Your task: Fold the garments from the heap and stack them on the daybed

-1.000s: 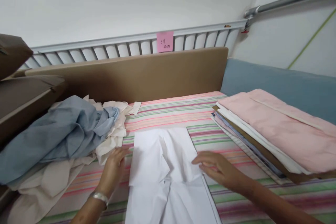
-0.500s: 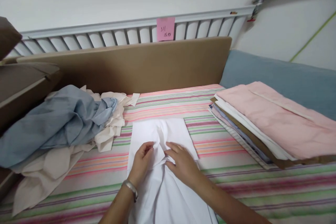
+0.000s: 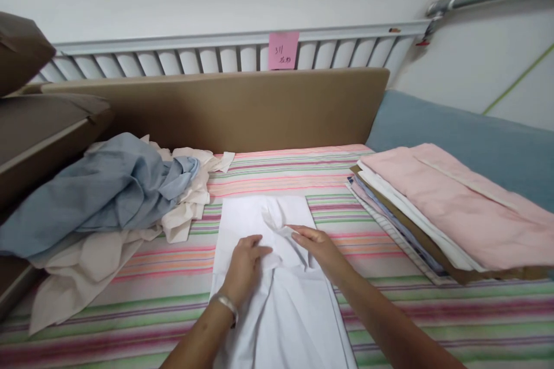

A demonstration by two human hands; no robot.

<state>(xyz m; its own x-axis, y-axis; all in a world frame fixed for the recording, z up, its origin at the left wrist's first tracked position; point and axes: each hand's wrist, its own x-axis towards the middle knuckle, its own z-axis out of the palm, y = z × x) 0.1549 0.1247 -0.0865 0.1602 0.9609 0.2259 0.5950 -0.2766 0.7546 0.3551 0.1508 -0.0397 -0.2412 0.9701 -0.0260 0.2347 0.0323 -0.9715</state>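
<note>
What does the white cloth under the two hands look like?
The white cloth is thin, smooth fabric, folded into a long narrow shape, lying flat on the striped sheet. Its far end is square, with wrinkled flaps bunched near the middle. The left hand presses on it; the right hand pinches a crumpled fold. It runs off the picture's bottom edge.

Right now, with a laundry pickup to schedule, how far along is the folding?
Done: a folded stack lies at right. In hand: the left hand and right hand work the collar of a white shirt laid flat. Remaining: a crumpled heap of blue and cream garments at left.
</note>
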